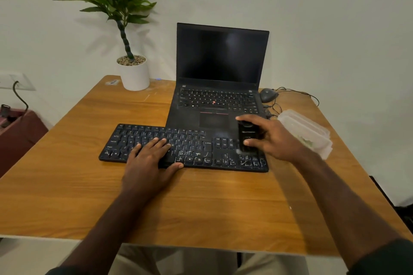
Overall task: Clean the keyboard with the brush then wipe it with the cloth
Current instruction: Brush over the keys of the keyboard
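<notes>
Right grip (266, 138) clasps the black brush (248, 138) over the right-hand keys of the keyboard (183, 147) on the surface (201, 203). Left hand (149, 158) lies flat, steadying it. Short, light strokes between rows would probably serve best.

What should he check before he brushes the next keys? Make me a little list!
1. Left hand flat on the keyboard, steadying it: ok.
2. Right hand has a grip on the brush: ok.
3. Brush over the right-side keys: ok.
4. Bristles touching keys: cannot tell, blurred.
5. Cloth ready for wiping: cannot tell, none clearly seen.
6. Laptop sits close behind, may catch dust: not ok.
</notes>
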`<state>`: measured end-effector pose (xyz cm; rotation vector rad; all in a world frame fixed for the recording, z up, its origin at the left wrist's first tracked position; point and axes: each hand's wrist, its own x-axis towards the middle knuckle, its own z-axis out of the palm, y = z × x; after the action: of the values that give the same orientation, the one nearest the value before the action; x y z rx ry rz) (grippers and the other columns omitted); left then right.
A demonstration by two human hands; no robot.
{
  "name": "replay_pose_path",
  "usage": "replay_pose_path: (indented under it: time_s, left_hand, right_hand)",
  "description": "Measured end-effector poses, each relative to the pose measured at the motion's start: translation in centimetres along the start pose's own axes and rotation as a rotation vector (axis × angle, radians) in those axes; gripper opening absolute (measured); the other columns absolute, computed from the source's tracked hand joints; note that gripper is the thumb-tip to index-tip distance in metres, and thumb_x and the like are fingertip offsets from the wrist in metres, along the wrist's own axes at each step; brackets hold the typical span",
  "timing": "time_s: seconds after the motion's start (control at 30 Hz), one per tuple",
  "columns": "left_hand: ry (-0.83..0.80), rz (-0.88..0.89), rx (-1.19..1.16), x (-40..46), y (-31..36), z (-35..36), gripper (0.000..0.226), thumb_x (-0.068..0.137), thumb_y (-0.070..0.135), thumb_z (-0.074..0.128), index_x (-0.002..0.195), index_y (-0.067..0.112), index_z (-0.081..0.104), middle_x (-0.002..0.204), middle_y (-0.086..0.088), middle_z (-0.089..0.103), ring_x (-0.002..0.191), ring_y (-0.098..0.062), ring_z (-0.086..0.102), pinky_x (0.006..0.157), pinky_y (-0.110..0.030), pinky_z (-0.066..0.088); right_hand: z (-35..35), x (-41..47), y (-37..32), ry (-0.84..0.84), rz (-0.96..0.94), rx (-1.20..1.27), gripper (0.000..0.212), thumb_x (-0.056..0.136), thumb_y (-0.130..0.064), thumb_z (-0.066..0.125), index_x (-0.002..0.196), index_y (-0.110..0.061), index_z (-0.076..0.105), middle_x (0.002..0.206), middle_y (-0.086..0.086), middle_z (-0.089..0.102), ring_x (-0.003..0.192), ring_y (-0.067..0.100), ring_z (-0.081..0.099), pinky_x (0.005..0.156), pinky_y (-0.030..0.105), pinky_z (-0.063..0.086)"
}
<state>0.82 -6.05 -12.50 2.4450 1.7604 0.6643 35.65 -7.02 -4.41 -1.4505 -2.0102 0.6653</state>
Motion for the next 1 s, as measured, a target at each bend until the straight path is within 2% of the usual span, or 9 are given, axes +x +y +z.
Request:
replay_pose_path:
  time_s: [0.13,0.23,0.43,0.53,0.63,0.73,0.8,0.9,1.0]
  left_hand:
    - [0.010,-0.007,-0.003,0.0,0.2,0.1,0.089,0.077,0.082,0.029,0.140,0.025,0.054,0.150,0.004,0.048,0.143,-0.013,0.035,0.120,-0.045,0.021]
    - [0.001,-0.014,-0.002,-0.1,0.2,0.0,0.089,0.077,0.083,0.028,0.140,0.026,0.053,0.151,0.005,0.047,0.144,-0.012,0.034,0.121,-0.044,0.020]
    - [-0.001,-0.006,-0.017,-0.1,0.4,-0.2,0.090,0.077,0.083,0.027,0.143,0.026,0.050,0.153,0.005,0.043,0.146,-0.010,0.029,0.122,-0.044,0.017]
    - [0.057,0.001,-0.071,-0.3,0.0,-0.6,0.090,0.077,0.083,0.036,0.142,0.022,0.052,0.154,0.002,0.043,0.146,-0.012,0.029,0.122,-0.044,0.016]
    - [0.151,-0.086,-0.110,-0.7,-2.7,-1.9,0.096,0.072,0.087,0.045,0.141,0.021,0.052,0.155,-0.001,0.042,0.147,-0.014,0.028,0.122,-0.046,0.015]
    - [0.098,-0.273,-0.128,-1.0,-6.8,-4.1,0.108,0.063,0.093,0.050,0.148,0.026,0.043,0.160,0.002,0.032,0.148,-0.015,0.024,0.123,-0.046,0.011]
    - [0.065,-0.390,-0.201,-1.4,-9.2,-4.9,0.107,0.060,0.089,0.061,0.146,0.028,0.045,0.154,0.003,0.043,0.142,-0.019,0.037,0.121,-0.049,0.022]
    - [0.022,-0.425,-0.345,-2.0,-11.8,-4.7,0.092,0.057,0.090,0.066,0.133,0.040,0.056,0.129,0.013,0.064,0.118,-0.017,0.059,0.100,-0.049,0.049]
    - [0.008,-0.407,-0.396,-2.3,-12.7,-4.1,0.083,0.062,0.089,0.064,0.130,0.043,0.059,0.126,0.014,0.065,0.118,-0.016,0.058,0.097,-0.048,0.050]
  right_hand:
    - [-3.1,-0.1,0.7,-0.042,0.069,-0.103,0.070,0.083,-0.007,0.080,0.131,-0.048,0.052,0.122,-0.009,0.063,0.111,0.003,0.061,0.093,0.024,0.054]
    - [-1.3,0.5,-0.2,0.015,0.049,0.020,0.065,0.083,-0.009,0.080,0.133,-0.044,0.056,0.125,-0.009,0.063,0.112,0.006,0.062,0.090,0.031,0.058]
    - [2.6,2.3,-2.4,0.070,-0.034,0.079,0.064,0.082,-0.011,0.082,0.132,-0.042,0.056,0.122,-0.014,0.063,0.106,0.001,0.064,0.083,0.022,0.059]
    - [5.1,4.0,-5.0,0.097,-0.103,0.159,0.066,0.081,-0.012,0.082,0.135,-0.038,0.054,0.125,-0.016,0.060,0.109,-0.002,0.063,0.084,0.021,0.058]
    - [8.3,6.0,-7.2,0.050,-0.158,0.195,0.067,0.082,-0.019,0.082,0.138,-0.041,0.052,0.130,-0.007,0.061,0.115,0.010,0.064,0.085,0.031,0.061]
    - [11.2,8.4,-8.5,-0.028,-0.168,0.146,0.068,0.080,-0.044,0.077,0.138,-0.057,0.044,0.133,-0.009,0.059,0.123,0.023,0.056,0.091,0.046,0.059]
    - [13.1,9.8,-9.6,-0.072,-0.184,0.133,0.068,0.081,-0.044,0.075,0.138,-0.059,0.042,0.133,-0.007,0.058,0.124,0.023,0.054,0.092,0.048,0.058]
    - [15.6,11.7,-12.2,-0.062,-0.223,0.161,0.066,0.085,-0.030,0.078,0.138,-0.052,0.046,0.134,-0.010,0.058,0.120,0.015,0.057,0.090,0.040,0.060]
    - [17.6,13.6,-14.8,-0.017,-0.264,0.217,0.065,0.085,-0.021,0.080,0.141,-0.038,0.050,0.129,-0.012,0.059,0.112,0.008,0.062,0.087,0.033,0.061]
